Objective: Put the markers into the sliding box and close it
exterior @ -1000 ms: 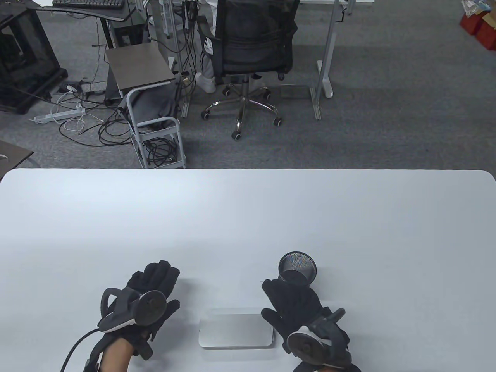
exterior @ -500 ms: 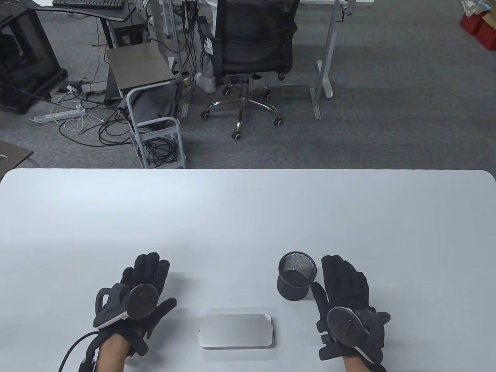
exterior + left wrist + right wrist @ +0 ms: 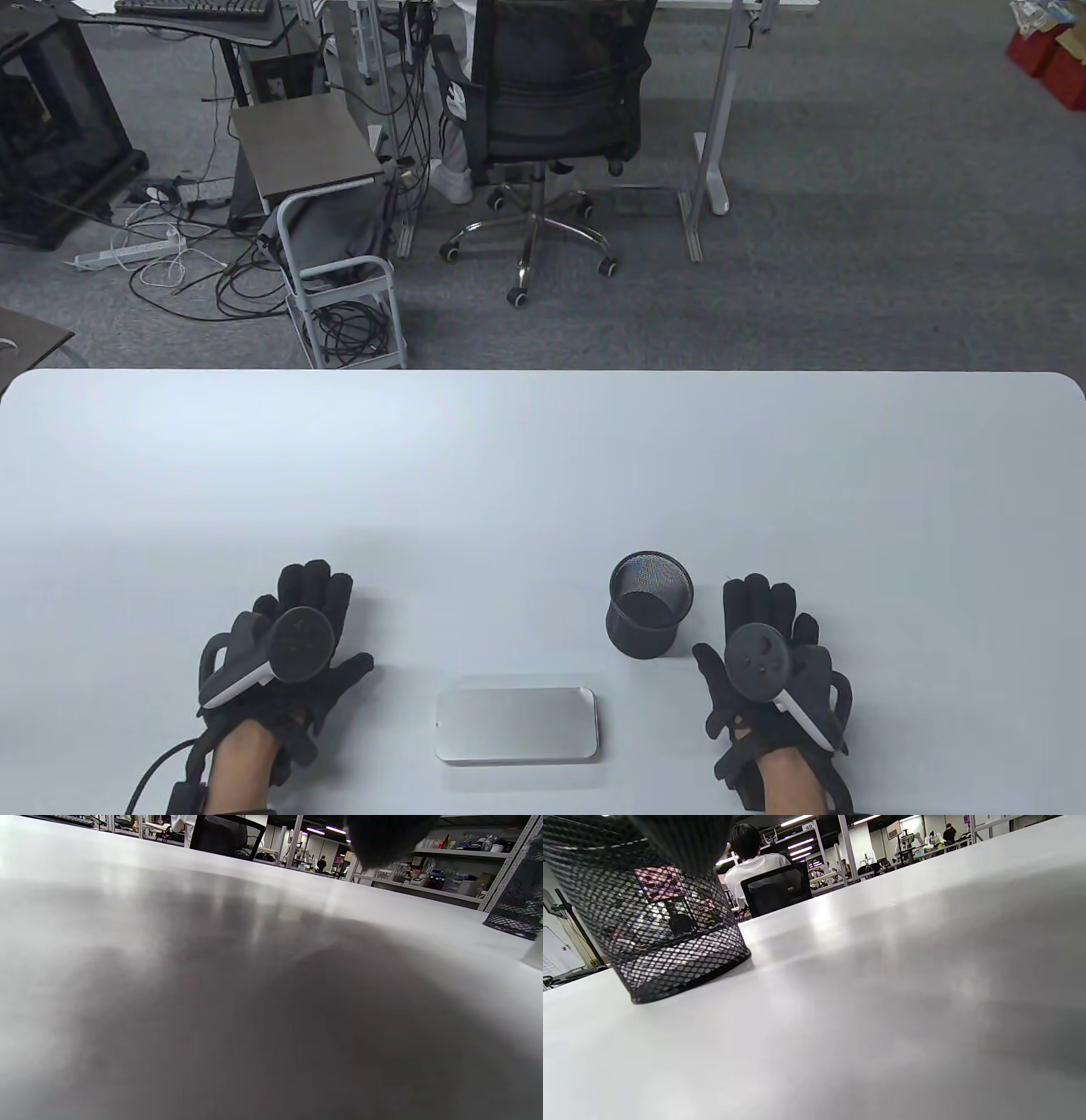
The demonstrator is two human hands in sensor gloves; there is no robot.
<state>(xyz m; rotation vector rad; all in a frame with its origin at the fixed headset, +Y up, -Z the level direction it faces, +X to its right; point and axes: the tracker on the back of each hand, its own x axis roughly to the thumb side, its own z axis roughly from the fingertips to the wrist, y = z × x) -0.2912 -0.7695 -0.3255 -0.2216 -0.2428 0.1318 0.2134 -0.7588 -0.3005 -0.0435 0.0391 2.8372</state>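
Observation:
A flat silver sliding box (image 3: 516, 724) lies shut on the white table (image 3: 543, 475) near its front edge. My left hand (image 3: 293, 628) rests flat on the table to the box's left, fingers straight, holding nothing. To the right of the box my right hand (image 3: 768, 624) also lies flat with spread fingers, empty. A black mesh pen cup (image 3: 649, 604) stands between the box and the right hand; it fills the left of the right wrist view as the mesh cup (image 3: 657, 925). No markers are visible in any view.
A mesh office chair (image 3: 551, 110) with a seated person, a small side cart (image 3: 339, 255) and floor cables lie beyond the table's far edge. In the left wrist view the mesh cup (image 3: 519, 904) shows at the right edge.
My right hand has left the box, swung right past the cup and settled flat on the table. The left hand has drawn back slightly toward the front edge.

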